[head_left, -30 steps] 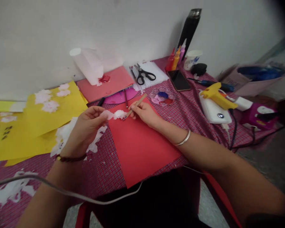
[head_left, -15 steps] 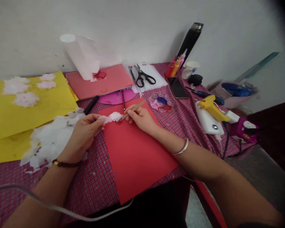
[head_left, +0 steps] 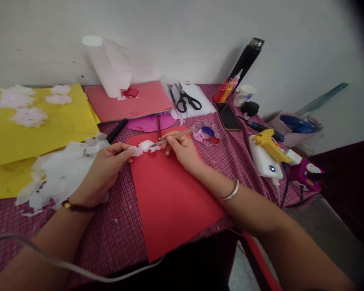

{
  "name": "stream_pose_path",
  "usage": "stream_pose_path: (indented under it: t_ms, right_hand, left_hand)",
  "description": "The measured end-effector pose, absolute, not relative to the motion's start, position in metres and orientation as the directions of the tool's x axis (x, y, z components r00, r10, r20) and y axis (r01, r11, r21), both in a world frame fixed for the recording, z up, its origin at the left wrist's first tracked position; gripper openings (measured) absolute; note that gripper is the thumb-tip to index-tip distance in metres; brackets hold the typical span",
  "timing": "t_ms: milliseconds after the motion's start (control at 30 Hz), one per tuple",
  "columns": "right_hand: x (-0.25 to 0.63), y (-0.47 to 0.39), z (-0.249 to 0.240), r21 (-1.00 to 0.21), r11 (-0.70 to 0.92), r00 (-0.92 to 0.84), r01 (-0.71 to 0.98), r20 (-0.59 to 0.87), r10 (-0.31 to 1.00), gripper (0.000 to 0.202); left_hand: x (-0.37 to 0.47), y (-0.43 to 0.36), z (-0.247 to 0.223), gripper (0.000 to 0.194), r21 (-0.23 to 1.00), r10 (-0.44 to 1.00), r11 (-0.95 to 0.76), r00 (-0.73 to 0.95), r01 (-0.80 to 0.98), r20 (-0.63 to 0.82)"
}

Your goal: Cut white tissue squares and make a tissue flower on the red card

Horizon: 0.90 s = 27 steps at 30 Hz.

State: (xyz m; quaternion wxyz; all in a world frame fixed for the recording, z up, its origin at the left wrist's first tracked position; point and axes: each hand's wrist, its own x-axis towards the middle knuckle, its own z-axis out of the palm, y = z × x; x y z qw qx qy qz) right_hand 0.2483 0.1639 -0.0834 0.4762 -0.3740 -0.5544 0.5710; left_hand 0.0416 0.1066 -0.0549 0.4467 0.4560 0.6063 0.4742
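My left hand (head_left: 107,163) is nearly closed, thumb and fingertips pinching the left end of a white paper cutout (head_left: 145,146), which sits at the top left corner of a red sheet (head_left: 176,198). My right hand (head_left: 184,152) is curled around a slim wooden stick (head_left: 182,134) in a pen grip, its dark tip at the right part of the cutout; whether that tip presses on the paper or hovers just over it, I cannot tell. Just below the cutout, a darker red mark (head_left: 151,154) shows on the sheet. Beside my left hand lies a heap of white paper scraps (head_left: 63,165), and past it yellow sheets (head_left: 57,131) with pale cutouts on top. Near my right hand is a clear palette (head_left: 208,133) with blue, red and pink paint. Beyond, on the checked cloth of the surface (head_left: 118,226), a dark pencil (head_left: 159,127) lies across a magenta disc (head_left: 139,124), and black-handled scissors (head_left: 186,101) rest on a white stack (head_left: 200,95). Farther right are a phone (head_left: 227,116), 3 squeeze bottles (head_left: 221,93), a paper cup (head_left: 245,95) and a yellow glue gun (head_left: 271,144) on top of a white box (head_left: 262,159).
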Motion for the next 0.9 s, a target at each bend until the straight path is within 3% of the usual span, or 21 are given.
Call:
stream_pose_path:
  t_ms: [133,300,567,900]
  right_hand:
    - [0.251,0.154,-0.078,-0.975,0.118,-0.183,-0.190,0.153,0.971,0.027]
    - [0.245,0.134,-0.066,-0.965,0.191,-0.336,-0.179,0.242,0.910,0.027]
    - [0.238,0.131,-0.067,-0.980,0.191,-0.369,-0.056,0.198,0.908,0.024]
    - [0.241,0.134,-0.067,-0.977,0.209,-0.379,-0.054,0.213,0.900,0.025]
  left_hand:
    - [0.044,0.107,-0.056,0.012,0.982,0.963,0.167,-0.228,0.084,-0.144]
    - [0.046,0.108,-0.061,0.012,0.989,0.965,0.145,-0.222,-0.005,-0.143]
    - [0.052,0.104,-0.063,0.010,0.994,0.976,0.105,-0.190,-0.016,-0.106]
    - [0.059,0.103,-0.065,0.006,0.995,0.974,0.095,-0.204,-0.035,-0.100]
